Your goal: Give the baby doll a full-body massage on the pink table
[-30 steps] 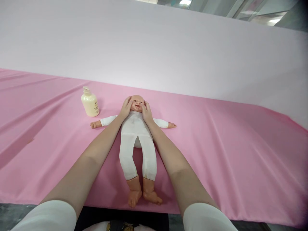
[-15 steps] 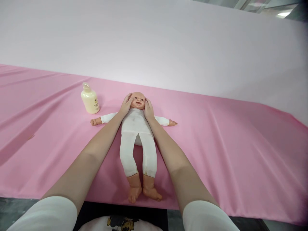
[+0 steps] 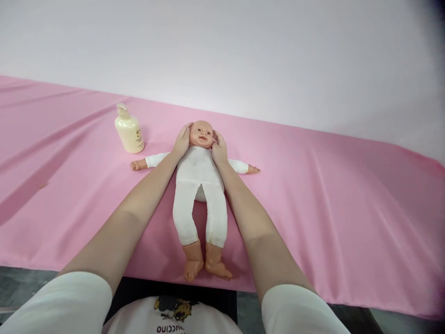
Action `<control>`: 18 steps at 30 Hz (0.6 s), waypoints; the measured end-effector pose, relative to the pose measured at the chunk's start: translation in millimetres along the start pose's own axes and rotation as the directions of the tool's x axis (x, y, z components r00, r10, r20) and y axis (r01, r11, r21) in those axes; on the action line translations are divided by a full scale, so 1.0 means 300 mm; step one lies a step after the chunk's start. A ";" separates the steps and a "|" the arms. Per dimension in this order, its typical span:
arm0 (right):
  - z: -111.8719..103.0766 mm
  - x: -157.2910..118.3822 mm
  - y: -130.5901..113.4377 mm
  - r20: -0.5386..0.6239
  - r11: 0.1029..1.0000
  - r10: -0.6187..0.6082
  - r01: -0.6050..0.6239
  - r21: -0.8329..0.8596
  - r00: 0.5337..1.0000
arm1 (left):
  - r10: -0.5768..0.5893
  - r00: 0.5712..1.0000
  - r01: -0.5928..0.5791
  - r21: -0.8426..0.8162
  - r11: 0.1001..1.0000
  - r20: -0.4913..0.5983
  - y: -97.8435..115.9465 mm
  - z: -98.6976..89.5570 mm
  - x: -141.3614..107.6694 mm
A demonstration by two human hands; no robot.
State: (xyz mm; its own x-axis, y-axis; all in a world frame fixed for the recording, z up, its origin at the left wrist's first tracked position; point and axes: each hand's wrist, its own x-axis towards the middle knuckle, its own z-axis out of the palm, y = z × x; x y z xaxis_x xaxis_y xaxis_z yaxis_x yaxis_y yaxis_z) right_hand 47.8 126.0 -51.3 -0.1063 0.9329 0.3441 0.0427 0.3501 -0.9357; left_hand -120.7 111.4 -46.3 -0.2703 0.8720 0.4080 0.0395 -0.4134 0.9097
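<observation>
A baby doll [image 3: 199,169] with a white cloth body lies on its back, its arms spread wide and its feet toward me. Its bare plastic head [image 3: 201,134] is held between my two hands. My left hand [image 3: 182,140] rests along the left side of the head, fingers together and pointing away from me. Against the opposite side, my right hand [image 3: 219,146] lies with its fingers bent around the cheek and ear area. Parts of the fingers are hidden behind the head. Both forearms run beside the doll's body, over its upper arms.
A cream-coloured pump bottle [image 3: 129,131] stands to the left, above the doll's outstretched hand. Pink cloth [image 3: 313,208] with soft folds covers the table down to its front edge. Behind it rises a plain white surface [image 3: 222,55].
The view has tipped down, so everything sits higher in the picture. Both hands have slid slightly outward and back along the doll's head, uncovering more of its cheeks.
</observation>
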 end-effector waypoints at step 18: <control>0.004 -0.007 -0.008 0.044 0.994 -0.036 0.041 -0.098 0.998 | 0.057 0.996 -0.070 0.197 0.978 0.069 0.013 -0.038 -0.011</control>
State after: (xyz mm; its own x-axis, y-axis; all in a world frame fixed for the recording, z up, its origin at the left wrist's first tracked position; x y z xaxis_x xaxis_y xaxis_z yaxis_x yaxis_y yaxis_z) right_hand 46.8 122.9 -49.8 -0.1510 0.9149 0.3744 0.1351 0.3942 -0.9090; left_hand -130.6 104.0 -45.0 -0.2006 0.8631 0.4635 0.2471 -0.4132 0.8765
